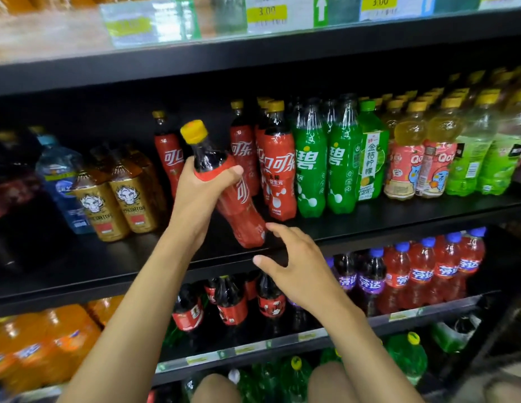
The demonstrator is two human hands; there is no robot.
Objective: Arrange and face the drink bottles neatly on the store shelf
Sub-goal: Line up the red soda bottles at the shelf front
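My left hand [201,189] grips a red-labelled cola bottle [239,210] with a yellow cap around its shoulder. The bottle is tilted, cap to the upper left, its base just above the front of the black middle shelf [369,219]. My right hand [294,263] hovers open just below and right of the bottle's base, fingers spread, holding nothing. Behind stand more red cola bottles [278,173], one further back at the left [169,158]. Green Sprite bottles [311,170] stand to their right.
Gold Predator bottles [117,199] and a blue water bottle [57,175] stand left of the gap. A green lemon tea bottle [369,158], pink Qoo bottles [404,167] and light green bottles fill the right. Lower shelves hold cola, purple and red Fanta [419,274], orange soda.
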